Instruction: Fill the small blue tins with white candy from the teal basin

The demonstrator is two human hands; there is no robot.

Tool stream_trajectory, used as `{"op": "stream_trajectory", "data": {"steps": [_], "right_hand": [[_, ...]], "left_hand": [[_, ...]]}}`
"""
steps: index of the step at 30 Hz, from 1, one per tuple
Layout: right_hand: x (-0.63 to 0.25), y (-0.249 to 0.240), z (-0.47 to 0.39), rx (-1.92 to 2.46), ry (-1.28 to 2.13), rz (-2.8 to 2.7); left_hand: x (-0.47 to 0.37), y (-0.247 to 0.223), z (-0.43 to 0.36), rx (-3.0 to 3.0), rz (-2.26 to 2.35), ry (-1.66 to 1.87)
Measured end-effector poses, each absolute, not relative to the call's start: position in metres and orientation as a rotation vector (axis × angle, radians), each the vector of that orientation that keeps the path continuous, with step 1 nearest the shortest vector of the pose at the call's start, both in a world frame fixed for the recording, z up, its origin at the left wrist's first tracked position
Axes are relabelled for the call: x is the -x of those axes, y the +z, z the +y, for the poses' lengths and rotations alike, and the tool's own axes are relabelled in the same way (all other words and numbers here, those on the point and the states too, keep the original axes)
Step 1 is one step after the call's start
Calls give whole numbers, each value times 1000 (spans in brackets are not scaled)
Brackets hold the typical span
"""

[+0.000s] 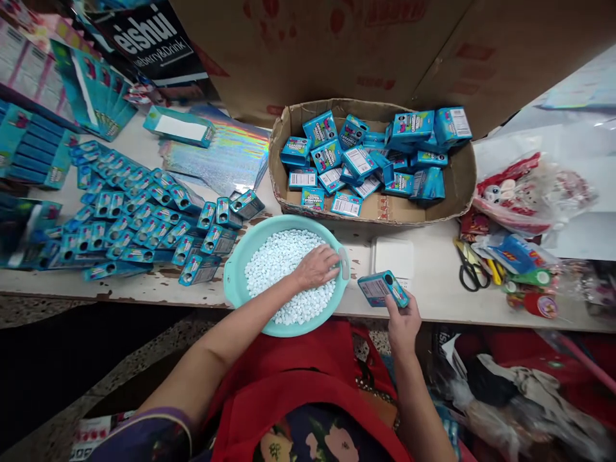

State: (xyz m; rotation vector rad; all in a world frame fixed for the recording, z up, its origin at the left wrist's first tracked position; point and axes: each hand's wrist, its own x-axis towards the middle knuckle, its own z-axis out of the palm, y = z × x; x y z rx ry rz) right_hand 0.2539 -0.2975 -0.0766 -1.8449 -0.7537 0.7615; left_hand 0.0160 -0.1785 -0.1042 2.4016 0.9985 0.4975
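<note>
Blue box (378, 290) juts leftward from gripping right-hand fingers (411, 309).

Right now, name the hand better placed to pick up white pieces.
Probably the left hand: it is over the white pieces in the basin, while the right hand holds a blue box.

Packing workshop, by the worn bench (436, 273) and massed blue cartons (156, 234).
</note>
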Motion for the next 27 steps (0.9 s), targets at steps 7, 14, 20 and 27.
{"op": "stream_trajectory", "data": {"steps": [7,14,20,27], "right_hand": [[-245,-63,-284,1594,774,-530],[-198,-32,-265,1582,989,-700],[-146,-26,-258,1613,1019,-1276],[-117,-40,-252,1474,887,-1676]], "left_hand": [[11,-106,-196,-2479,1164,64],[51,-107,-208,-2046,1555,144],[45,-74,-216,-784,1517,863],[24,-21,-214,-478,1029,1335]]}}
